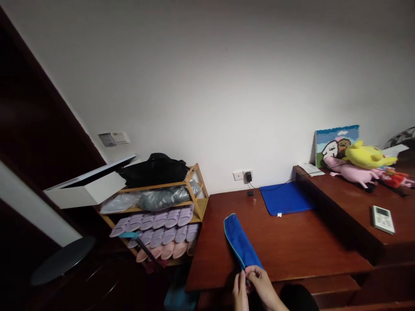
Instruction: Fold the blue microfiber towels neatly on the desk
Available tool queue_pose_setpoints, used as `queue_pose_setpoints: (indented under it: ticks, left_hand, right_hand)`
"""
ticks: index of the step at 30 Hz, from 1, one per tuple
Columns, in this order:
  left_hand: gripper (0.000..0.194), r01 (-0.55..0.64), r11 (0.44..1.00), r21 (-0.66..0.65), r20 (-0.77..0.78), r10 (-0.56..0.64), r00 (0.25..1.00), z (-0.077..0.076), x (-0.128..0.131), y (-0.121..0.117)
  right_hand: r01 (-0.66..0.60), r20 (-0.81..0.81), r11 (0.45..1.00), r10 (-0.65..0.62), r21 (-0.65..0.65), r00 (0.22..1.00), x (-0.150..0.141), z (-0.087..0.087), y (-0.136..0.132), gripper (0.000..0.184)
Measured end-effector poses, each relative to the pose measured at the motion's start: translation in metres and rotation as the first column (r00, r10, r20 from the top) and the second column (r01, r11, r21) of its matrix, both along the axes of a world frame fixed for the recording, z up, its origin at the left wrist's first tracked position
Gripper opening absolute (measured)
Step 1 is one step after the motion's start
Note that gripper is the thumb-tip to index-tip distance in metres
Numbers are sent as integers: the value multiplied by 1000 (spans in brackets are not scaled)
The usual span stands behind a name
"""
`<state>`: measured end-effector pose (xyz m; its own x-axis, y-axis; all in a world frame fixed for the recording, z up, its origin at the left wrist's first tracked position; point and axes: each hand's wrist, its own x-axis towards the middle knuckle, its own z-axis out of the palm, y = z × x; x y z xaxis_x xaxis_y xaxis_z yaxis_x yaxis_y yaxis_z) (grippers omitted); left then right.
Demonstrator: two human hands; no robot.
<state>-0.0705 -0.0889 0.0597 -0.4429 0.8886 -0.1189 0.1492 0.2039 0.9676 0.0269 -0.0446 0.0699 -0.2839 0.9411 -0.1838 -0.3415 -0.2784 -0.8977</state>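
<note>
A long, narrow blue fabric pouch (241, 242) with light green edging lies slantwise over the brown wooden table (214, 259), its far end toward the wall. My left hand (240, 290) is closed at the pouch's near end, with the fingers pressed together. Right beside it, my right hand (262, 283) pinches the same end between thumb and fingers. The two hands almost touch. Whatever small part lies between the fingertips is mostly hidden.
A blue mat (287, 198) lies at the table's back near a plugged-in black adapter (248, 176). On the raised right side are plush toys (366, 155) and a white remote (383, 219). Left stand a slipper rack (191, 194) and a dark round stool (63, 261).
</note>
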Motion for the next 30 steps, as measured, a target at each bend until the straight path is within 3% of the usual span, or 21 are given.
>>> queue_pose_setpoints:
  ticks: [2,7,12,15,19,21,24,30]
  left_hand:
    - [81,38,998,40,89,-42,995,17,5,-13]
    - [69,62,991,118,104,-75,992,70,11,-32]
    - [51,5,981,192,342,-71,937,122,8,-35]
    - [31,-178,953,246,558,11,830,164,-23,-36]
    - [11,-527,830,182,794,192,577,219,-96,-49]
    - [11,-604,776,184,841,194,505,238,-129,-62]
    - [12,-653,729,203,865,180,469,256,-156,-81]
    - [13,-675,715,179,882,188,433,275,-145,-96]
  right_hand:
    - [-29,-91,1000,29,5,995,8,16,-19,38]
    - [-147,-296,986,118,-76,948,30,58,-51,37]
    - [27,-366,988,-82,-152,927,55,109,-46,37]
    - [222,-350,965,-257,-138,901,97,143,-25,39]
    - [452,-353,889,-448,-75,822,185,180,0,43]
    - [551,-337,832,-536,-57,774,228,189,3,46]
    - [654,-296,756,-622,12,724,275,196,-3,50]
    - [693,-205,712,-666,110,717,330,185,-28,54]
